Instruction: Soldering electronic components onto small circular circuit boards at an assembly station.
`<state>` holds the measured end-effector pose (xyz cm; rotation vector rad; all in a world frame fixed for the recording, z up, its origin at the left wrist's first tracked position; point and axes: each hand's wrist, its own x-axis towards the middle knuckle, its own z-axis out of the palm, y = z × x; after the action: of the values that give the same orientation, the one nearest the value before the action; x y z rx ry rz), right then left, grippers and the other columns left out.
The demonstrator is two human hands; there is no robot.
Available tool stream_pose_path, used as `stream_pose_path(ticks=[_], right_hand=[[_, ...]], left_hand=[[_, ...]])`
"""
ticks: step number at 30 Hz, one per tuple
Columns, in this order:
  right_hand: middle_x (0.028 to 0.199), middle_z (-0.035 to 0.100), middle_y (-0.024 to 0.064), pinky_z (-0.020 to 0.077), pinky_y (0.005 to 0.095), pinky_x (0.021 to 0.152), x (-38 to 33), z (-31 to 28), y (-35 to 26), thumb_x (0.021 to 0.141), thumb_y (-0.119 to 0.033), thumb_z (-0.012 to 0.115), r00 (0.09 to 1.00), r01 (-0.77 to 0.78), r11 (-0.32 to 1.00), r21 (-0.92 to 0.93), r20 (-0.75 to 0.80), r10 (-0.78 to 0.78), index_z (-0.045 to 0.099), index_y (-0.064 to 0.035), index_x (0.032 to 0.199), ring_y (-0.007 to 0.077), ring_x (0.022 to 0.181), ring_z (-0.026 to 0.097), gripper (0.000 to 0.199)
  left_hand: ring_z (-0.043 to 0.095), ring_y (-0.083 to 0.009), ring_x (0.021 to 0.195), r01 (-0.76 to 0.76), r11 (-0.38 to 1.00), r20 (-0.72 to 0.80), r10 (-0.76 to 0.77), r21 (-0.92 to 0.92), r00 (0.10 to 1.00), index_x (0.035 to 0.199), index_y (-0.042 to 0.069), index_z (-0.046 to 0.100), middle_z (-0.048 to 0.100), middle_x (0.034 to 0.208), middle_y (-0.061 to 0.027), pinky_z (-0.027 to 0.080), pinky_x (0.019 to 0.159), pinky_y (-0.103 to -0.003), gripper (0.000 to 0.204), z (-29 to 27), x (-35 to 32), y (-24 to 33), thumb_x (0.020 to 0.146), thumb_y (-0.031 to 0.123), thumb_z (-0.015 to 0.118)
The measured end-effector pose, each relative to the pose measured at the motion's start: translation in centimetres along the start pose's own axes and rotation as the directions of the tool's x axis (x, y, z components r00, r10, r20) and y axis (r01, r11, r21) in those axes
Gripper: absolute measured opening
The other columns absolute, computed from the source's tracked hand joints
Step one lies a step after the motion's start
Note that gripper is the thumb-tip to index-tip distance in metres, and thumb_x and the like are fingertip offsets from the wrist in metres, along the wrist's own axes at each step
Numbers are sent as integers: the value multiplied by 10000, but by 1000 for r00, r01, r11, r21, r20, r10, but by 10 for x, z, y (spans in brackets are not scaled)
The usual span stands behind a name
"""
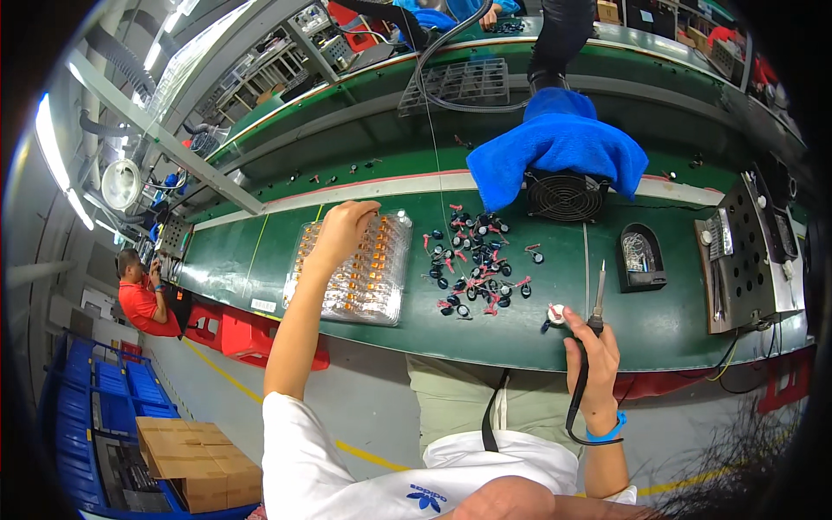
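Orange parts tray [351, 299] lies under the left hand [342, 230], fingers curled onto it, while right hand [594, 351] grips the iron [598, 299], whose tip could scorch nearby parts [472, 260].

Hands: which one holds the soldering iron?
The right hand grips the soldering iron, tip up, beside the pile of small parts. The left hand rests on the clear tray.

Electronics assembly workshop: green workbench [485, 334], soldering iron [598, 299].
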<state>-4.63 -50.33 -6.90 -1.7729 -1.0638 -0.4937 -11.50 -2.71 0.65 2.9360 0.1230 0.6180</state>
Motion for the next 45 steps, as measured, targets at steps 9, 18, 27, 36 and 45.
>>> stream_pose_path(ticks=[9,18,27,36,45], right_hand=[[1259,740,175,535,392,794,0,-1,2,860,113,713,1000,7,1000,2,-1,-7,634,28,1265,331,893,658,421],[1253,741,194,536,384,786,-2,-3,1,859,99,723,1000,5,1000,-3,-11,-5,623,16,1237,332,881,661,400],[1232,749,204,558,361,748,3,-16,-1,931,96,668,999,8,999,50,32,-10,554,3,1322,275,838,675,417],[979,784,194,569,374,680,-30,-44,-11,1065,-318,626,982,-158,955,251,-58,178,544,23,1429,256,727,697,505],[861,714,177,572,396,685,-37,-46,-10,924,-214,793,995,-80,997,-14,-60,79,691,79,1097,340,766,702,355]], left_hand=[[773,-250,916,91,961,22,-89,-260,996,1123,-30,749,789,988,-155,596,852,-344,234,-3,12,0,891,1,762],[763,-203,945,162,923,-94,-206,-348,974,1126,-55,723,775,1030,-122,606,887,-326,192,-4,-5,27,937,-20,733],[715,-223,977,100,154,67,-210,-983,976,1086,-73,705,700,1166,-170,597,861,-349,130,29,-22,184,978,-83,632],[688,-174,1082,221,136,220,-22,-966,975,1122,-61,732,683,1209,-133,579,947,-292,184,68,2,230,939,-74,720],[710,-196,1060,189,260,204,32,-947,978,1066,-57,729,703,1161,-140,591,941,-302,148,88,-5,253,920,-84,724]])
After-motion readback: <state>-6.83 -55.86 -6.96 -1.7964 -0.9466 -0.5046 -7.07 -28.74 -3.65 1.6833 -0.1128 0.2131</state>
